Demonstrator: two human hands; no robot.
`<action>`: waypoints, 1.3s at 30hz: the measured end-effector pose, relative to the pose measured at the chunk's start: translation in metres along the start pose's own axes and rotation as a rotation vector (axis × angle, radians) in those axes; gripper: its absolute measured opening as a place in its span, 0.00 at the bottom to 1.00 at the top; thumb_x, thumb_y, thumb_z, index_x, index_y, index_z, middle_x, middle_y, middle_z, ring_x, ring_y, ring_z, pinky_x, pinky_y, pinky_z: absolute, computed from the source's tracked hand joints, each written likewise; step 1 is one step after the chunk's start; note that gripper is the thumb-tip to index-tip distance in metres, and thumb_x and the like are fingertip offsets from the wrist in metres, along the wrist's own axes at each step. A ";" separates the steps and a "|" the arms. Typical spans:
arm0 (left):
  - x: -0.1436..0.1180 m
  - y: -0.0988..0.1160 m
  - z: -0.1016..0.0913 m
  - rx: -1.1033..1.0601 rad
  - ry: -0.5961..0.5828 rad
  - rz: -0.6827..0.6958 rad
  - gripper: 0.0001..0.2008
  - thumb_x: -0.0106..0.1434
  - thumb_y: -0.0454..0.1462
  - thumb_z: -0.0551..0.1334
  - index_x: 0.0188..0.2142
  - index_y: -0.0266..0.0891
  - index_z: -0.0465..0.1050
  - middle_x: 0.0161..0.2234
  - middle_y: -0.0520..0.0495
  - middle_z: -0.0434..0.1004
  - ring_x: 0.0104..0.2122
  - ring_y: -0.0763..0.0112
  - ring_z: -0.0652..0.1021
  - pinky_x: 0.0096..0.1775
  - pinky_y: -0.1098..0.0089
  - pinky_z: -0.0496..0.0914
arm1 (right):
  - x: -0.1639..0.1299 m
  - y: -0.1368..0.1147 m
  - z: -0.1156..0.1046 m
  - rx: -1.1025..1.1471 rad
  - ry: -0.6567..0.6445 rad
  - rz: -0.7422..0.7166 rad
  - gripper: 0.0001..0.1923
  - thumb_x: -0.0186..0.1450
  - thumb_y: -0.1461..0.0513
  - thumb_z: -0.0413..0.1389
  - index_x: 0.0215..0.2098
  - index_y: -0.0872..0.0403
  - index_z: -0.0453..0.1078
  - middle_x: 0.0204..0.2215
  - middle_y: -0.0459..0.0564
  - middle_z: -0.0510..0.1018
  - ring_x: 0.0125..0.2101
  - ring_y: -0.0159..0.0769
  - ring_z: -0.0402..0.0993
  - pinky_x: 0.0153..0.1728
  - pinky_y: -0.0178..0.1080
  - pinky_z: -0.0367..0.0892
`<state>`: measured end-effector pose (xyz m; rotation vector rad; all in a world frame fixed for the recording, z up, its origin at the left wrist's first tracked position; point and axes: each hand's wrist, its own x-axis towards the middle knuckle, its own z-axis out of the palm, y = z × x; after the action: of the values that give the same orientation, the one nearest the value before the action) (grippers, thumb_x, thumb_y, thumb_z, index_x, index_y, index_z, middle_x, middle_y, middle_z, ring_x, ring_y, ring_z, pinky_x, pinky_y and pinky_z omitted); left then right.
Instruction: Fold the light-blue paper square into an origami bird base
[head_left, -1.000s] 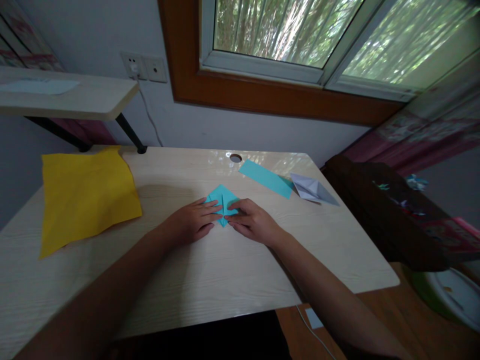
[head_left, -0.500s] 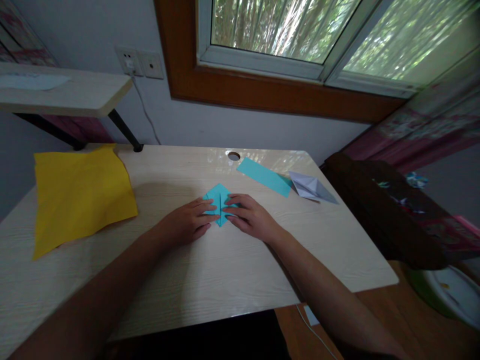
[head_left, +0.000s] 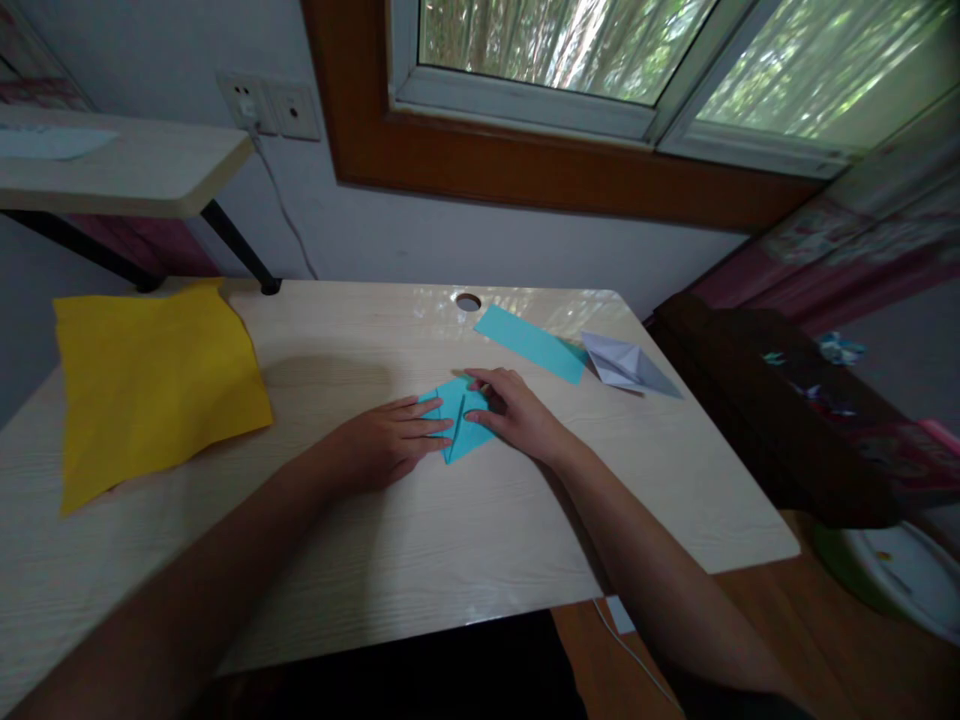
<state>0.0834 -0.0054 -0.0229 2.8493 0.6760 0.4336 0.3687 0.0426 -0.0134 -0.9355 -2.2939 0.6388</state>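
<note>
A small folded sheet of turquoise paper (head_left: 451, 398) lies on the table, with a crease line or slit running down its middle. My left hand (head_left: 390, 440) rests flat, its fingers stretched over the paper's left part and pressing on it. At the right side, my right hand (head_left: 517, 410) has its fingers bent, gripping the paper with the index finger at the upper corner and the thumb lower down on its face. The fingers cover part of the folds.
Behind my right hand lie a turquoise paper strip (head_left: 531, 343) and a folded white paper shape (head_left: 619, 362). A large yellow sheet (head_left: 157, 385) is on the left. The pale wooden table (head_left: 450, 550) has a cable hole (head_left: 468, 302) at the back, and a raised shelf (head_left: 127, 180) stands at the back left.
The folded paper has turned clockwise and shifted slightly right. My right hand has moved up and right, its fingers going from flat to bent. The left hand has followed slightly right.
</note>
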 end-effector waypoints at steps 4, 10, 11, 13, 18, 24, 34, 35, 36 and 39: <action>0.000 0.001 0.000 -0.014 0.027 -0.003 0.23 0.69 0.31 0.58 0.62 0.45 0.69 0.64 0.44 0.70 0.68 0.56 0.65 0.67 0.48 0.60 | -0.001 0.002 -0.001 0.006 -0.033 0.015 0.29 0.67 0.56 0.63 0.65 0.46 0.65 0.49 0.53 0.78 0.47 0.44 0.72 0.52 0.48 0.68; -0.001 0.001 0.002 0.033 0.066 -0.004 0.22 0.67 0.30 0.59 0.60 0.44 0.71 0.62 0.37 0.70 0.64 0.56 0.70 0.64 0.48 0.65 | -0.002 0.008 -0.002 0.056 -0.028 -0.013 0.09 0.69 0.59 0.60 0.47 0.48 0.75 0.38 0.50 0.79 0.42 0.40 0.73 0.45 0.43 0.68; -0.001 0.001 0.002 0.038 0.063 0.005 0.23 0.67 0.30 0.59 0.60 0.44 0.71 0.61 0.37 0.71 0.63 0.56 0.70 0.64 0.48 0.65 | -0.001 0.007 -0.001 0.070 -0.025 -0.012 0.06 0.69 0.60 0.60 0.45 0.48 0.75 0.38 0.49 0.79 0.42 0.40 0.73 0.45 0.43 0.68; -0.001 0.001 0.002 0.038 0.060 0.006 0.23 0.67 0.30 0.59 0.61 0.44 0.71 0.60 0.38 0.72 0.63 0.56 0.70 0.65 0.47 0.64 | 0.000 0.004 0.002 0.084 -0.023 0.008 0.03 0.69 0.61 0.60 0.42 0.49 0.74 0.37 0.49 0.79 0.41 0.40 0.73 0.46 0.43 0.68; 0.000 0.004 0.001 0.031 0.065 0.004 0.21 0.69 0.32 0.58 0.60 0.43 0.72 0.58 0.39 0.74 0.63 0.55 0.70 0.65 0.47 0.64 | 0.005 -0.003 0.013 0.087 0.029 0.111 0.06 0.67 0.61 0.62 0.43 0.50 0.72 0.38 0.50 0.79 0.41 0.41 0.74 0.45 0.43 0.68; 0.000 0.006 0.002 0.017 0.075 0.012 0.21 0.68 0.31 0.59 0.60 0.42 0.72 0.58 0.41 0.75 0.64 0.55 0.70 0.66 0.47 0.63 | 0.006 -0.005 0.018 0.075 0.049 0.176 0.10 0.65 0.63 0.63 0.45 0.51 0.71 0.37 0.48 0.77 0.39 0.39 0.74 0.42 0.41 0.68; 0.007 0.017 -0.002 0.009 0.071 -0.009 0.24 0.70 0.33 0.58 0.64 0.44 0.67 0.58 0.41 0.75 0.60 0.57 0.73 0.63 0.50 0.67 | 0.010 -0.014 0.016 0.111 0.053 0.249 0.08 0.64 0.63 0.62 0.41 0.51 0.71 0.35 0.47 0.78 0.36 0.38 0.73 0.40 0.40 0.67; 0.008 0.018 -0.002 0.017 0.068 -0.008 0.23 0.70 0.33 0.58 0.64 0.44 0.67 0.57 0.40 0.74 0.59 0.57 0.73 0.63 0.50 0.67 | 0.011 -0.014 0.016 0.113 0.056 0.255 0.07 0.64 0.63 0.62 0.41 0.52 0.71 0.35 0.47 0.78 0.36 0.38 0.73 0.40 0.40 0.66; 0.009 0.019 -0.002 0.024 0.064 -0.007 0.23 0.70 0.34 0.58 0.64 0.44 0.68 0.57 0.40 0.74 0.59 0.56 0.73 0.62 0.50 0.67 | 0.011 -0.014 0.017 0.113 0.058 0.260 0.07 0.64 0.63 0.62 0.40 0.52 0.71 0.34 0.47 0.77 0.36 0.38 0.73 0.39 0.39 0.66; 0.009 0.019 -0.002 0.040 0.053 0.000 0.22 0.71 0.34 0.57 0.63 0.43 0.69 0.57 0.39 0.74 0.59 0.55 0.73 0.62 0.49 0.67 | 0.011 -0.014 0.018 0.110 0.059 0.268 0.07 0.64 0.62 0.62 0.40 0.52 0.71 0.34 0.47 0.77 0.35 0.38 0.73 0.39 0.39 0.66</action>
<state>0.0987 -0.0181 -0.0143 2.8849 0.7021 0.5024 0.3439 0.0385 -0.0140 -1.2032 -2.0769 0.8291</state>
